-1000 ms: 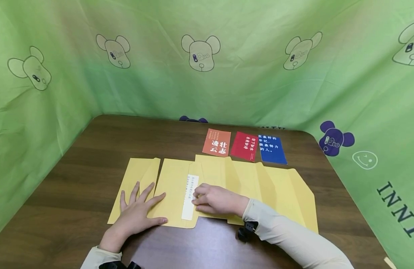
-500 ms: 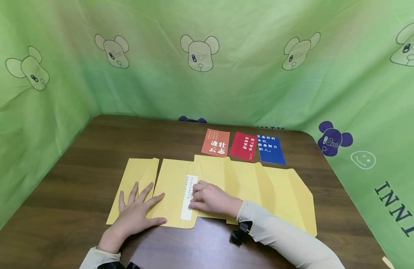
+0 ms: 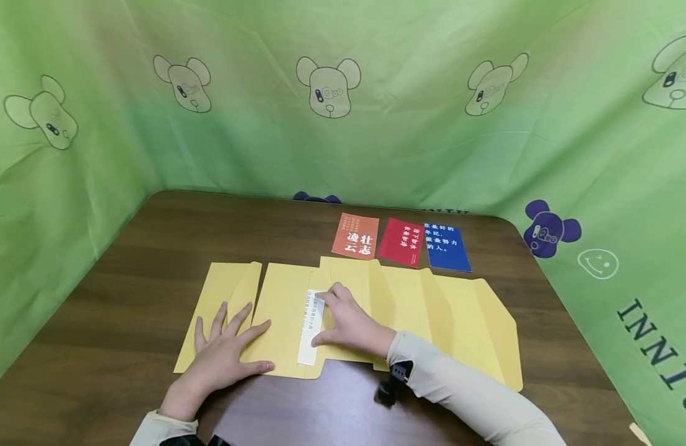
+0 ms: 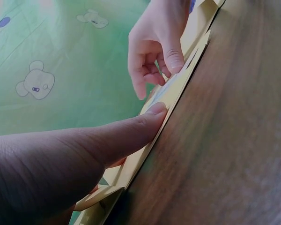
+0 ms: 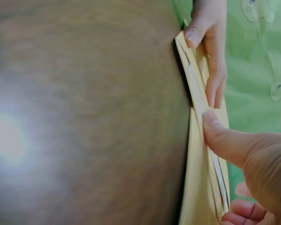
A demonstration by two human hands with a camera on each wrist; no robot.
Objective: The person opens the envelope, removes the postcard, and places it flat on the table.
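Several yellow envelopes lie in a row, flaps opened to the right. My left hand (image 3: 223,358) is spread flat over the leftmost envelope (image 3: 219,282) and the left side of the second envelope (image 3: 282,297). At the second envelope's opening, a white card (image 3: 309,328) with printed text shows as a narrow strip; its left part is hidden inside. My right hand (image 3: 351,322) touches the strip, thumb near its lower end and forefinger near the top, the two spread apart. The right wrist view shows the right thumb (image 5: 214,124) against the envelope's edge.
Three more envelopes (image 3: 410,300) overlap to the right, under the right forearm. Behind them lie an orange card (image 3: 351,232), a red card (image 3: 401,241) and a blue card (image 3: 449,251). A green printed cloth (image 3: 254,148) surrounds the wooden table (image 3: 125,279).
The right hand's fingers have gone from bunched together to spread along the card, and the strip showing has become slightly narrower. My left hand stays put on the envelopes.
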